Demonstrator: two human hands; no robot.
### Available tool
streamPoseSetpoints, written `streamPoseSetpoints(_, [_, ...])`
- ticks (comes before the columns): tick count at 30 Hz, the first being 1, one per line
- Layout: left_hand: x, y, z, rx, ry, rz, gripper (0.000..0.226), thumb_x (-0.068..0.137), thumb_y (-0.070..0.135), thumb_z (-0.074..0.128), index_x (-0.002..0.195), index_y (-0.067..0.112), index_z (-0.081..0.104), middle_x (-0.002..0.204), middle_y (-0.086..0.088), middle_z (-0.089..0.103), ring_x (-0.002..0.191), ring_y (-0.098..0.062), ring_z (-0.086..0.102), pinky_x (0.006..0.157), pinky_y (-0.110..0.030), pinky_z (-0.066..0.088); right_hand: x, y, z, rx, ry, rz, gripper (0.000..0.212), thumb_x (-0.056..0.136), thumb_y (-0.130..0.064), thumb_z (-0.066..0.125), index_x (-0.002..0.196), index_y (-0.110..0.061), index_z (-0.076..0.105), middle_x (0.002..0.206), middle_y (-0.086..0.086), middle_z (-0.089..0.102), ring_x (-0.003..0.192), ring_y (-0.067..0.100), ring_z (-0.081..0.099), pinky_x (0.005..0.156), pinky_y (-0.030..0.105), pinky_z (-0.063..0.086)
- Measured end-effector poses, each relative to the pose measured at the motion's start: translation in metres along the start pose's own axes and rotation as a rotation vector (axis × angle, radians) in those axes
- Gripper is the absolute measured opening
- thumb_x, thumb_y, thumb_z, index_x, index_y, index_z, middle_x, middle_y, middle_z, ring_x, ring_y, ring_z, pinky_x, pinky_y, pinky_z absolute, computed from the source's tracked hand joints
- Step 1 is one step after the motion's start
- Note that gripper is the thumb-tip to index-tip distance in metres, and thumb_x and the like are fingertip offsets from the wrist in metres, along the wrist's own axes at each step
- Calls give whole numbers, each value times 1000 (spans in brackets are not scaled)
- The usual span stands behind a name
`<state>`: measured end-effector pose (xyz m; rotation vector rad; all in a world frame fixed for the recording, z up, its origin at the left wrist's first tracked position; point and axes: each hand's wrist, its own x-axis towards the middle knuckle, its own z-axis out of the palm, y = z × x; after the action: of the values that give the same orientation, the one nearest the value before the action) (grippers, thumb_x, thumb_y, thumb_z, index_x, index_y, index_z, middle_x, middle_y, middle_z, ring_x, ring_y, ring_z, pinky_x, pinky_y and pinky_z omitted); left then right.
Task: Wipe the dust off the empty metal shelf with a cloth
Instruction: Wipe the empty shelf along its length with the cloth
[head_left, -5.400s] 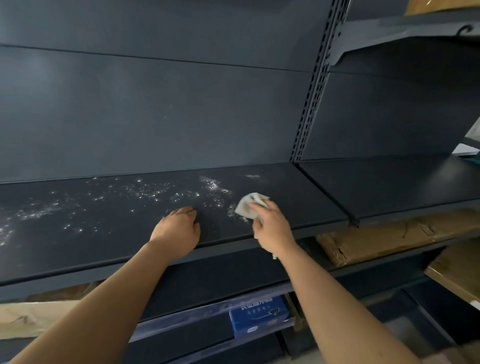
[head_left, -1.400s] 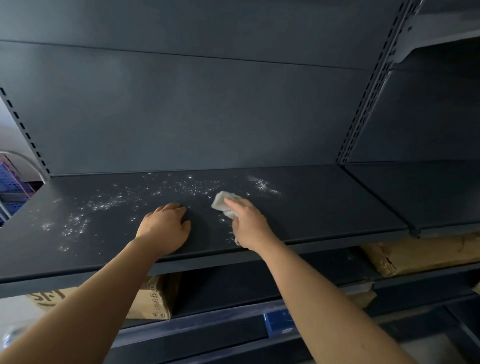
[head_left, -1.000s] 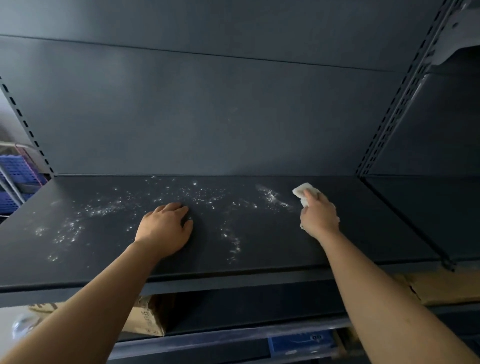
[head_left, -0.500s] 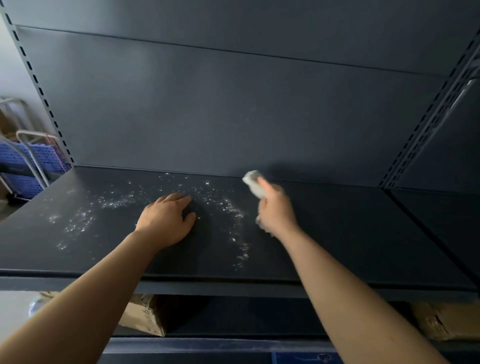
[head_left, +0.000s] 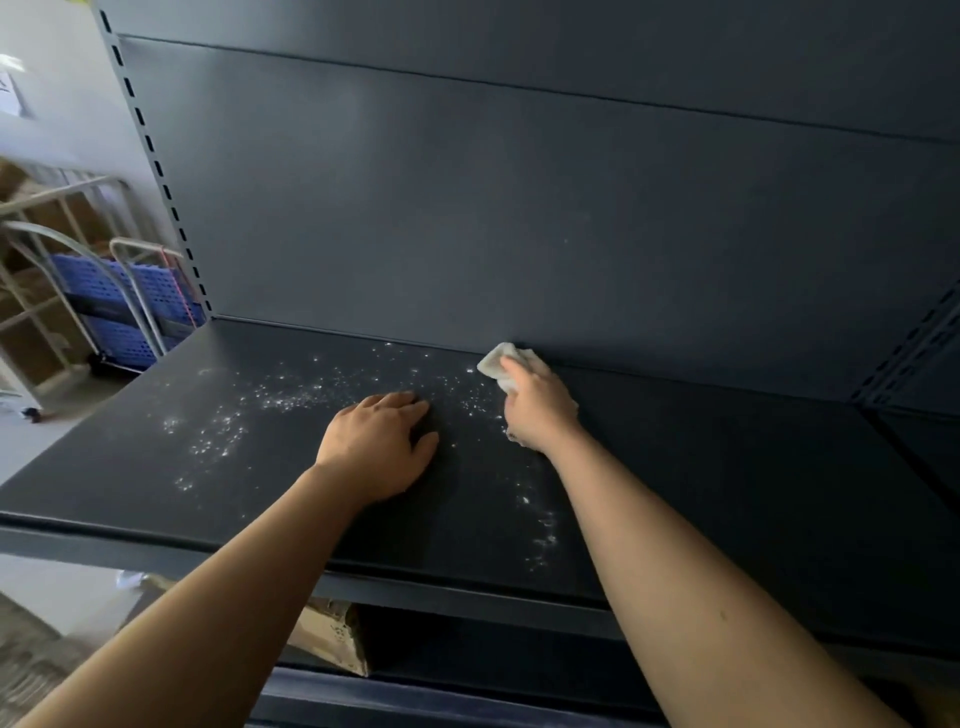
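The dark metal shelf (head_left: 727, 493) stretches across the view, with white dust specks (head_left: 270, 400) scattered over its left half and a thin streak of dust (head_left: 540, 535) near the front edge. My right hand (head_left: 540, 410) presses a small white cloth (head_left: 501, 366) onto the shelf close to the back panel, with part of the cloth hidden under the palm. My left hand (head_left: 382, 444) lies flat on the shelf, palm down, just left of the right hand, holding nothing.
A dark back panel (head_left: 519, 208) rises behind the shelf, with a slotted upright (head_left: 156, 171) at its left end. Blue crates on a metal cart (head_left: 119, 301) stand on the floor to the left. A cardboard box (head_left: 327, 639) sits on the lower shelf.
My right hand has slid the cloth back to the left along the rear of the shelf after a sweep to the right. The left hand stays put. The view has shifted left.
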<state>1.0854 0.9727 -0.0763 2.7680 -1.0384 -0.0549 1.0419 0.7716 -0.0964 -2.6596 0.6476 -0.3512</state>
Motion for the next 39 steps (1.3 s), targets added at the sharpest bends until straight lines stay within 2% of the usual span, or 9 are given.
streamPoseSetpoints(2, [-1,-3,-2,-9,-4,11,55,93,51,39,143,32,35,153,10,31,140,-18,31,112,-36,28,1,-23,4,172,-77,-77,55,88,-4,40,138,-24,45,149,5,38,124,25,48,102,33,41])
streamPoseSetpoints(5, [-7,-15,-6,-16,-3,38,55,92,50,41,144,31,34,152,9,33,139,-18,32,111,-37,31,-1,-23,-4,350,-42,-24,55,83,1,39,130,-23,55,129,11,60,90,20,63,76,23,47])
streamPoseSetpoints(8, [-13,-33,-12,-9,10,78,57,93,49,41,145,30,32,152,9,34,139,-19,32,112,-38,30,-14,22,-17,188,200,163,57,81,-1,43,133,-23,51,140,4,49,120,29,52,97,37,45])
streamPoseSetpoints(11, [-21,-50,-16,2,-23,103,56,94,48,39,146,30,30,154,7,31,141,-19,28,114,-38,25,-44,56,-26,-3,238,327,53,82,-6,44,132,-23,44,144,2,42,123,35,46,95,49,46])
streamPoseSetpoints(22, [-39,-93,-21,-8,-48,185,54,94,49,37,145,29,33,154,8,29,142,-18,27,115,-38,25,-64,-85,19,124,-24,179,55,93,-7,36,144,-27,36,153,0,31,137,23,33,108,36,32])
streamPoseSetpoints(26, [-46,-105,-25,-18,-72,215,54,94,48,37,145,28,34,154,8,30,141,-18,29,113,-38,28,-73,-99,11,463,100,238,58,86,-2,36,135,-30,50,119,12,62,89,25,64,80,33,52])
streamPoseSetpoints(30, [-48,-111,-27,-29,-90,233,54,94,47,37,145,28,34,154,8,30,140,-19,29,111,-38,30,-96,-47,-28,186,347,343,62,82,4,42,137,-23,48,138,12,47,113,31,57,92,30,44])
streamPoseSetpoints(34, [-50,-111,-24,-19,-85,255,55,95,48,34,145,26,32,155,6,28,142,-20,26,114,-39,27,-139,1,-40,107,225,638,61,88,0,33,136,-37,40,122,1,47,76,25,64,47,29,49])
streamPoseSetpoints(39, [-49,-114,-25,-16,-92,273,55,95,49,33,146,26,32,155,6,28,143,-20,25,114,-39,26,-147,-15,-15,-62,211,520,57,91,-6,41,143,-29,34,149,5,32,116,31,54,89,46,51])
